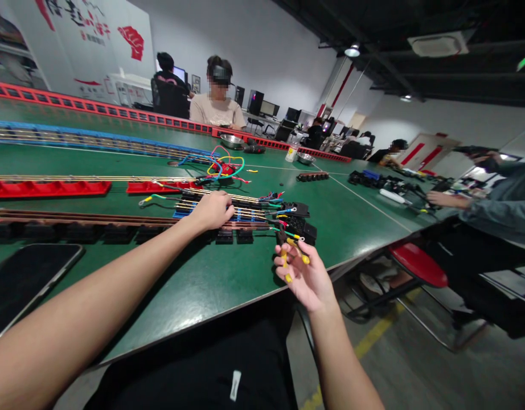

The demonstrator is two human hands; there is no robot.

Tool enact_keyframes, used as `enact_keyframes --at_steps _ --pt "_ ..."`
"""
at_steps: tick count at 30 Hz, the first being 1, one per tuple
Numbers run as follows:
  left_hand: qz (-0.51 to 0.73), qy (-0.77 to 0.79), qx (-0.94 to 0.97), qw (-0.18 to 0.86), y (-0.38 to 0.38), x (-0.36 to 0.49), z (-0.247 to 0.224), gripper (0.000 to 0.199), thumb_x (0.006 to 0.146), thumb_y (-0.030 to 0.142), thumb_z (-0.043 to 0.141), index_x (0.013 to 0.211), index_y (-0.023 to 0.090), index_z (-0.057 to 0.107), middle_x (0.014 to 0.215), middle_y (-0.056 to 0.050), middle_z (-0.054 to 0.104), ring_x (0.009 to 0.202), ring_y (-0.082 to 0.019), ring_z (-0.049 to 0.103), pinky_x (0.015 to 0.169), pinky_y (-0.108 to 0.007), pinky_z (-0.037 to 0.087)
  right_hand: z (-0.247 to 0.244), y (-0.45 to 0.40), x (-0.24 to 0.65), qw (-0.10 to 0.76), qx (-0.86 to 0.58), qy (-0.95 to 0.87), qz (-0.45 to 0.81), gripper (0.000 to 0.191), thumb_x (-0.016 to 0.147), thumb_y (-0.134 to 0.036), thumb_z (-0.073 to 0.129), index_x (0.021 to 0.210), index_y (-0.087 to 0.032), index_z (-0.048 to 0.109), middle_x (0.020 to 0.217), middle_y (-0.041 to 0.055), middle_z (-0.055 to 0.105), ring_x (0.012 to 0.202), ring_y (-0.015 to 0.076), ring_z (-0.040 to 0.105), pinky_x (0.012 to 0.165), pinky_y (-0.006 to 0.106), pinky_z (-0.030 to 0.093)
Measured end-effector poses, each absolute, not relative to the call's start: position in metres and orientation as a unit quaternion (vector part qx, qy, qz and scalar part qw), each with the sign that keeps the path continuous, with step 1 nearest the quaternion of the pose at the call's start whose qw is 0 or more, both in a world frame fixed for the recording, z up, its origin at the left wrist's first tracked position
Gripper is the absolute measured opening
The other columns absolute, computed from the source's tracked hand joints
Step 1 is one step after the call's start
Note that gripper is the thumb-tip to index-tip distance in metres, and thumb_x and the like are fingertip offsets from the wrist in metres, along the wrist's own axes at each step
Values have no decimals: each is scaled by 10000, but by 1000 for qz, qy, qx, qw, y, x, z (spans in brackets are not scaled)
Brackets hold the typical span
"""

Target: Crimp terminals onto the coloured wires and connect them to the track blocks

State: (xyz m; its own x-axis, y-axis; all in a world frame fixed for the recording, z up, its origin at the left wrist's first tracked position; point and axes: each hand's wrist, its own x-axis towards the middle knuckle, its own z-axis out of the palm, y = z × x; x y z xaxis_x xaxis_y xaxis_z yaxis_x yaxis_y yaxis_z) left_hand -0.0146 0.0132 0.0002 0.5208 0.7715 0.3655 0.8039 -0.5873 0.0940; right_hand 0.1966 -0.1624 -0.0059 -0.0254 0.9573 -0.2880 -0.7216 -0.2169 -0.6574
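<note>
My left hand (213, 210), fingers curled, grips the bundle of thin copper-coloured rods (249, 212) on the green table. Blue and black holders carry these rods, and their right ends run into short coloured wires with ring terminals (302, 239). In my right hand (307, 279) is a pair of pliers (284, 259) with yellow handles spread apart. Its dark jaws are close to the yellow-green wire at the lower rod end; whether they touch it I cannot tell. Black end blocks (303, 229) lie just behind the pliers. A loose ring-ended wire (154, 197) lies left of my left hand.
A phone (32, 279) lies at the near left. Red holders (53, 188) and a blue rail (95, 138) stretch across the left side. Looped coloured wires (228, 165), a metal bowl (232, 141) and a bottle (291, 152) stand farther back. Other people sit around the table.
</note>
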Motion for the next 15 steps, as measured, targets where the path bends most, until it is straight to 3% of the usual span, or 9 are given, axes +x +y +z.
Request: enact_keyframes --at_steps 6,15 --pt "-184 -455 -870 42 12 -14 1 286 886 262 434 878 129 687 982 -120 681 952 -246 636 872 -339 486 5 -180 177 634 -309 -52 707 163 772 -300 664 720 -149 637 721 17 608 506 62 407 393 160 324" --pt "-192 -451 -870 46 13 -14 0 288 877 260 435 873 140 697 967 -118 686 944 -249 639 851 -340 486 7 -196 155 625 -324 -160 692 268 690 -372 786 783 -152 666 834 1 613 553 55 424 407 158 330"
